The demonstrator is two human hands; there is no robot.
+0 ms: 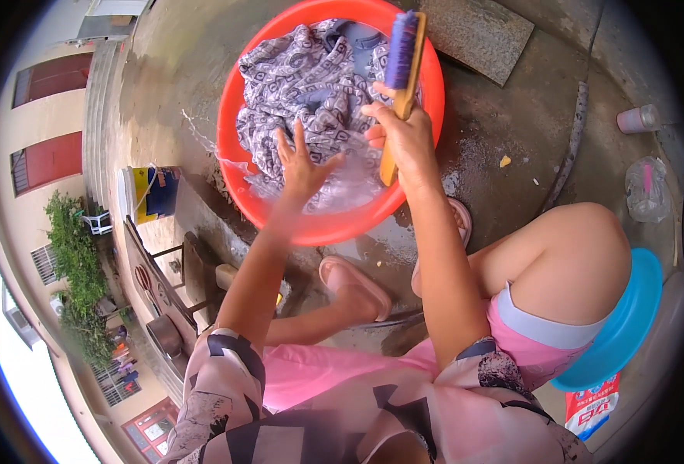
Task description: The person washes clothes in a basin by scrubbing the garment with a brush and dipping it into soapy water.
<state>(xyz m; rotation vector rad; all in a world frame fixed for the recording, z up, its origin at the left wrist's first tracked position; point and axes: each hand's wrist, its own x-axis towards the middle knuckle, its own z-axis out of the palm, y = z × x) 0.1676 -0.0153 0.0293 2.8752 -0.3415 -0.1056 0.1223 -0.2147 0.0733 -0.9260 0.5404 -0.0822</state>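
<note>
A round red plastic basin (435, 75) lies before me with a wet, patterned grey-and-white cloth (290, 69) bunched in water. Over the cloth near the basin's lower left, my left hand (302, 168) has its fingers spread and holds nothing. Water splashes beside it at the rim. My right hand (403, 130) grips the wooden handle of a scrubbing brush (403, 55) with purple-blue bristles, above the basin's right side. The bristles face left. Part of the cloth is hidden behind the brush and that hand.
A stone slab (481, 37) lies beyond the basin. Left of it stand a bucket (159, 191) and a wooden chair (162, 284). To the right are a hose (574, 136), a cup (637, 119), a clear plastic bag (648, 188) and a blue basin (637, 313).
</note>
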